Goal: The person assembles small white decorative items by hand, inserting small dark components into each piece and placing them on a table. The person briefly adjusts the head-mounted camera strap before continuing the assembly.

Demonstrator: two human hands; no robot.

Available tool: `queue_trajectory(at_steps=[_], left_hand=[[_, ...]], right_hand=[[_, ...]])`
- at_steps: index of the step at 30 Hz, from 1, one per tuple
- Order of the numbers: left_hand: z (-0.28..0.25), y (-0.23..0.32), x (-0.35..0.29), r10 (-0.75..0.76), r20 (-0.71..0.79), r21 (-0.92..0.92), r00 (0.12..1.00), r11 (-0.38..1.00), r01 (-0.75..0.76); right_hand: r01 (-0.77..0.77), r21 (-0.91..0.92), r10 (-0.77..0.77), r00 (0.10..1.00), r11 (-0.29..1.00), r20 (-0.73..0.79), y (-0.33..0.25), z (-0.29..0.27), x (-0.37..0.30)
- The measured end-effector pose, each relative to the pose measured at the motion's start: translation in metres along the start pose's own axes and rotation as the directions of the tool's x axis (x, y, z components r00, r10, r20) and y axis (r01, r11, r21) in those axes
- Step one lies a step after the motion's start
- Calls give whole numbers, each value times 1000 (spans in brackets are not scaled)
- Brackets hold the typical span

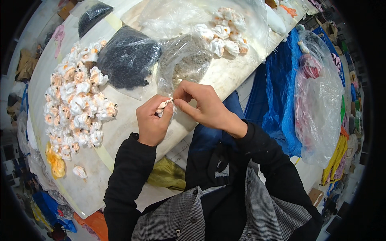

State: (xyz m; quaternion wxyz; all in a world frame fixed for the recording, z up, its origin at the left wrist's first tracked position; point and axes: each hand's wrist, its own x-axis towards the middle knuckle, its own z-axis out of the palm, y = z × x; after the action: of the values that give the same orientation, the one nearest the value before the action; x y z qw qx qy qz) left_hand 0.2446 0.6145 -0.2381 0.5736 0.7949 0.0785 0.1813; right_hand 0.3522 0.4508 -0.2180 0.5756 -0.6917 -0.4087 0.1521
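My left hand (pixel 152 123) is closed around a small white and peach plush piece (pixel 162 107), held just over the table's near edge. Thumb and forefinger of my right hand (pixel 207 107) pinch at the tip of that piece; whatever sits between them is too small to make out. Right beyond my hands lies a clear plastic bag of greyish-brown grains (pixel 189 60). Beside it on the left is a clear bag of black pellets (pixel 128 60). A large heap of similar white and peach pieces (pixel 76 100) covers the left of the table.
More such pieces (pixel 229 34) are in or under a large clear plastic bag at the far right. A yellow bundle (pixel 55 160) and one loose piece (pixel 79 172) lie near left. Off the table's right side are a blue tarp (pixel 273 96) and a clear sack (pixel 321 108).
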Motion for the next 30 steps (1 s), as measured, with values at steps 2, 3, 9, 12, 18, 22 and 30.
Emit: queue_trajectory(at_steps=[2, 3, 9, 12, 18, 22, 30], left_hand=[[0, 1, 0, 2, 17, 45, 1000, 999, -3], [0, 4, 1, 2, 25, 69, 1000, 998, -4], [1, 4, 3, 16, 64, 141, 998, 990, -25], [1, 6, 3, 45, 79, 180, 996, 982, -59], [1, 7, 4, 82, 112, 228, 990, 968, -106], [2, 7, 4, 113, 116, 232, 987, 963, -137], [5, 8, 1, 99, 85, 208, 991, 971, -115]], right_hand=[[21, -38, -20, 1000, 999, 23, 5, 0, 0], [20, -33, -19, 999, 999, 29, 6, 0, 0], [-12, -41, 14, 999, 999, 45, 13, 0, -6], [16, -67, -11, 998, 998, 64, 15, 0, -7], [33, -51, -28, 995, 998, 93, 20, 0, -7], [84, -84, -77, 994, 993, 77, 21, 2, -8], [19, -1, -18, 999, 1000, 48, 23, 0, -13]])
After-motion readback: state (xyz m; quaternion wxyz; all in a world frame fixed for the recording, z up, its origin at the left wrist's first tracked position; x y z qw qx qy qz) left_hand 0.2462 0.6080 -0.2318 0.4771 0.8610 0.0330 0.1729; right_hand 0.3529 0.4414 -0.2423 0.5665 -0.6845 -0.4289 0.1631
